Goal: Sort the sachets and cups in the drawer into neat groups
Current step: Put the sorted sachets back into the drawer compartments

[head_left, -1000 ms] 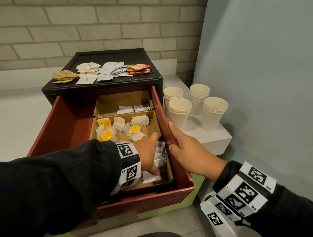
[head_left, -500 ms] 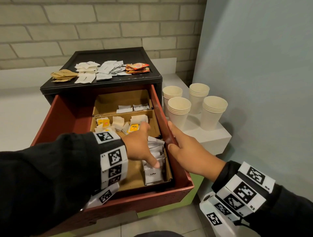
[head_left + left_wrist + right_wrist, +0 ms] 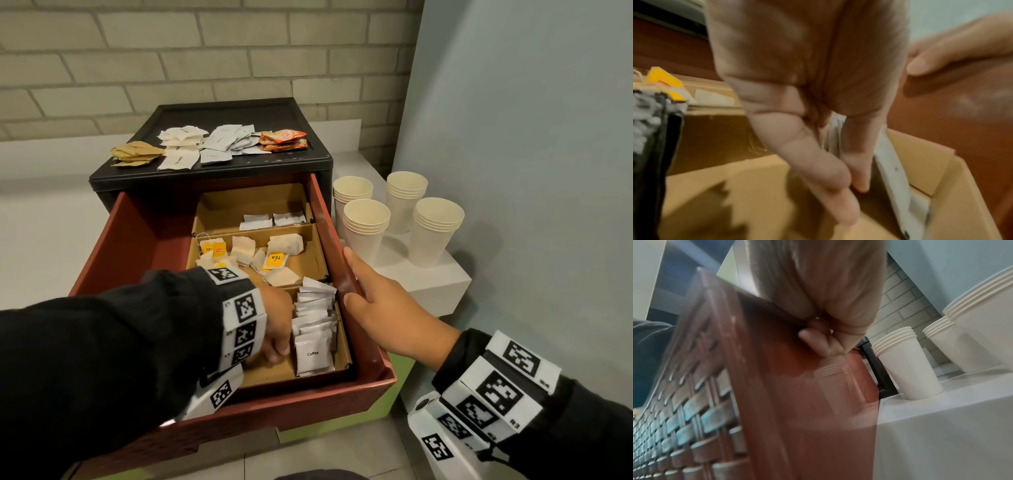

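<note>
The red drawer [image 3: 291, 411] stands pulled out, with a cardboard divider tray [image 3: 270, 373] inside. A row of white coffee sachets [image 3: 313, 329] stands on edge in the tray's front compartment. My left hand [image 3: 277, 349] reaches down just left of that row, and its straight fingers [image 3: 851, 194] press against the sachets [image 3: 894, 170]. Tea bags [image 3: 274, 257] with yellow tags lie loose in the middle compartment. A few white sachets [image 3: 270, 219] lie in the rear one. My right hand [image 3: 370, 301] grips the drawer's right wall, thumb inside and fingers [image 3: 822, 340] curled outside.
Several stacks of paper cups [image 3: 366, 222] stand on a white ledge right of the drawer [image 3: 906, 366]. On the black cabinet top lie brown sachets [image 3: 137, 154], white sachets [image 3: 205, 144] and orange sachets [image 3: 282, 140]. A blue-grey wall closes the right side.
My left hand has slid back along the coffee sachets toward the drawer's front, uncovering the row, which now stands more upright. My right hand has stayed on the drawer wall.
</note>
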`<state>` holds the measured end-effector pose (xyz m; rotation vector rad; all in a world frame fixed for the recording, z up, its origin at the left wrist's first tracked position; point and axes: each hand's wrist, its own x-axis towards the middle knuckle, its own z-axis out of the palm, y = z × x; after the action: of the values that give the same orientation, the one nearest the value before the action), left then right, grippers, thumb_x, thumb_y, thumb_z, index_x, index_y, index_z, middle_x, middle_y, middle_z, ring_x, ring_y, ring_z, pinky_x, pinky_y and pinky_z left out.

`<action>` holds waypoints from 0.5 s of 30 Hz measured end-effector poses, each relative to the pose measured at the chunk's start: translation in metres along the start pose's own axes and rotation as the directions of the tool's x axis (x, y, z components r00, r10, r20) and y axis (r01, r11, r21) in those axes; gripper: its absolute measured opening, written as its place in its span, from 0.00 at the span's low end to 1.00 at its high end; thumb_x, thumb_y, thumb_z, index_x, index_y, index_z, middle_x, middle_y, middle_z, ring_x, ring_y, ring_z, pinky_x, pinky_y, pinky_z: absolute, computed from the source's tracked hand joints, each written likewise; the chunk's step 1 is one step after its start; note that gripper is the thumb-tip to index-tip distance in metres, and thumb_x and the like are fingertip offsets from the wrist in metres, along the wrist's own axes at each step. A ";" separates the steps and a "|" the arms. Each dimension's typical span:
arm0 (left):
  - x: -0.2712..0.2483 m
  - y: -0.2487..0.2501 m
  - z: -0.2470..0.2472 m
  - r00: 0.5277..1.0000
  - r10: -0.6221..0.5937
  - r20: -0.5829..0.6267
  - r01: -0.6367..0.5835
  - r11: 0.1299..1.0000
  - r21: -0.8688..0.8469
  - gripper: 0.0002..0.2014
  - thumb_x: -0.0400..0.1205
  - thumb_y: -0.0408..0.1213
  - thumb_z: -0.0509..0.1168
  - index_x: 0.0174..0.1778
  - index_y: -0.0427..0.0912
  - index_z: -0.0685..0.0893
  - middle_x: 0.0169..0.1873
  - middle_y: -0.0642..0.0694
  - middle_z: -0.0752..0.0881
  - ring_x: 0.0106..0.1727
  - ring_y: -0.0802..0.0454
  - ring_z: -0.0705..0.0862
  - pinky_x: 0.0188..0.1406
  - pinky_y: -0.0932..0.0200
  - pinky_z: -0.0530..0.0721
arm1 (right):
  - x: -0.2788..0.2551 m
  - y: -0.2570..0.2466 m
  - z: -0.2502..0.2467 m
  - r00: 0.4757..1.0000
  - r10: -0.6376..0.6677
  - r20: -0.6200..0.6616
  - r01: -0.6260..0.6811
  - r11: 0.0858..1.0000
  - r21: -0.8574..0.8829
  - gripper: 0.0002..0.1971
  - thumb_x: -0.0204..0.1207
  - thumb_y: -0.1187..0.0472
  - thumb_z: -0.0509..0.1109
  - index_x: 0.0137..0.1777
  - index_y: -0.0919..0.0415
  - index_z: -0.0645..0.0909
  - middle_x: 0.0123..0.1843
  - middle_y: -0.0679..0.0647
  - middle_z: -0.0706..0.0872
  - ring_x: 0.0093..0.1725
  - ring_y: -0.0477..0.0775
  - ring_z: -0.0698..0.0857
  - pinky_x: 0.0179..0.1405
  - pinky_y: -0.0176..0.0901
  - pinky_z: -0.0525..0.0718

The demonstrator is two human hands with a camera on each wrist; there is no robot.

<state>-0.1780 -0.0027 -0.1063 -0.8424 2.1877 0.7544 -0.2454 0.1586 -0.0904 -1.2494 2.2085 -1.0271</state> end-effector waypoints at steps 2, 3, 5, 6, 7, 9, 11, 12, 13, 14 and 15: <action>0.003 0.004 0.001 0.999 0.035 -0.008 -0.035 0.999 -0.013 0.12 0.78 0.24 0.68 0.57 0.26 0.81 0.56 0.35 0.87 0.36 0.52 0.86 0.45 0.61 0.87 | 0.000 0.000 0.000 1.000 -0.001 0.004 0.001 1.000 0.000 0.34 0.82 0.68 0.56 0.82 0.45 0.48 0.70 0.50 0.76 0.70 0.53 0.74 0.53 0.21 0.64; 0.002 0.006 0.001 0.999 0.043 -0.003 -0.043 0.999 -0.012 0.12 0.78 0.24 0.67 0.57 0.26 0.82 0.55 0.35 0.88 0.33 0.55 0.84 0.38 0.65 0.85 | -0.001 0.000 0.000 1.000 0.000 0.005 0.000 1.000 -0.001 0.33 0.82 0.68 0.56 0.82 0.46 0.48 0.69 0.49 0.76 0.70 0.53 0.73 0.53 0.22 0.64; 0.003 0.007 0.004 0.997 0.030 0.070 -0.030 1.000 -0.009 0.12 0.80 0.25 0.65 0.59 0.27 0.83 0.44 0.41 0.91 0.31 0.60 0.83 0.33 0.73 0.81 | -0.001 0.001 0.000 1.000 0.002 0.005 -0.002 1.000 0.000 0.32 0.82 0.67 0.56 0.82 0.47 0.49 0.72 0.53 0.76 0.69 0.53 0.74 0.53 0.22 0.65; 0.005 0.007 0.003 0.994 0.014 0.110 -0.013 1.000 -0.007 0.13 0.81 0.25 0.64 0.61 0.28 0.83 0.36 0.45 0.91 0.32 0.61 0.84 0.34 0.73 0.81 | -0.001 0.000 0.000 1.000 0.001 0.004 -0.001 1.000 0.000 0.32 0.82 0.67 0.56 0.82 0.47 0.49 0.72 0.54 0.75 0.69 0.52 0.74 0.52 0.21 0.65; 0.005 0.006 0.002 0.992 -0.013 0.125 0.016 1.000 -0.027 0.14 0.81 0.25 0.63 0.62 0.27 0.82 0.32 0.46 0.89 0.33 0.59 0.84 0.37 0.71 0.82 | -0.001 -0.001 0.000 1.000 -0.003 0.002 0.003 1.000 0.000 0.32 0.82 0.67 0.56 0.81 0.45 0.49 0.72 0.51 0.75 0.68 0.50 0.74 0.51 0.18 0.65; 0.004 0.004 -0.001 0.989 -0.043 0.139 0.053 0.996 -0.068 0.15 0.80 0.24 0.64 0.63 0.27 0.81 0.36 0.42 0.87 0.36 0.53 0.85 0.50 0.61 0.87 | -0.001 -0.003 -0.001 1.000 -0.010 -0.005 0.010 1.000 0.006 0.32 0.82 0.68 0.56 0.77 0.37 0.48 0.66 0.42 0.73 0.64 0.40 0.72 0.47 0.08 0.62; -0.001 0.002 -0.006 0.993 -0.047 0.113 0.055 0.996 -0.072 0.13 0.78 0.26 0.69 0.58 0.29 0.83 0.48 0.38 0.88 0.42 0.48 0.86 0.63 0.51 0.83 | -0.001 -0.003 -0.001 1.000 -0.002 -0.004 0.002 1.000 0.014 0.32 0.82 0.68 0.56 0.74 0.35 0.47 0.63 0.40 0.71 0.62 0.36 0.71 0.46 0.07 0.61; -0.001 0.001 -0.007 0.996 -0.035 0.085 0.042 0.996 -0.081 0.12 0.77 0.26 0.70 0.57 0.31 0.84 0.53 0.38 0.88 0.45 0.47 0.86 0.65 0.50 0.81 | -0.001 -0.002 -0.001 1.000 0.006 0.000 -0.006 1.000 0.011 0.33 0.82 0.67 0.56 0.77 0.37 0.48 0.66 0.42 0.73 0.65 0.40 0.72 0.48 0.10 0.62; 0.002 0.000 -0.008 0.998 -0.019 0.061 0.025 0.995 -0.095 0.12 0.77 0.26 0.69 0.57 0.32 0.84 0.53 0.39 0.88 0.47 0.46 0.86 0.65 0.51 0.81 | 0.000 0.000 0.000 1.000 0.012 0.004 -0.012 1.000 0.004 0.33 0.82 0.67 0.56 0.80 0.41 0.48 0.70 0.45 0.74 0.68 0.45 0.72 0.51 0.14 0.62; 0.002 0.000 -0.008 0.999 0.000 0.053 0.007 0.992 -0.123 0.13 0.78 0.25 0.68 0.59 0.32 0.84 0.50 0.41 0.89 0.49 0.47 0.87 0.62 0.54 0.83 | 0.000 0.000 0.000 1.000 0.017 0.007 -0.017 1.000 0.000 0.33 0.82 0.67 0.56 0.82 0.44 0.47 0.73 0.49 0.73 0.70 0.48 0.72 0.54 0.18 0.62; 0.003 0.000 -0.008 0.999 0.022 0.044 -0.016 0.989 -0.146 0.15 0.78 0.24 0.67 0.61 0.32 0.82 0.44 0.43 0.88 0.47 0.48 0.87 0.56 0.58 0.85 | 0.000 0.001 0.001 1.000 0.021 0.010 -0.021 1.000 -0.002 0.33 0.82 0.66 0.56 0.82 0.46 0.47 0.75 0.51 0.73 0.72 0.50 0.72 0.56 0.22 0.63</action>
<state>-0.1824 -0.0091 -0.1033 -0.8691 2.1233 0.9426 -0.2454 0.1587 -0.0916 -1.2261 2.2111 -1.0094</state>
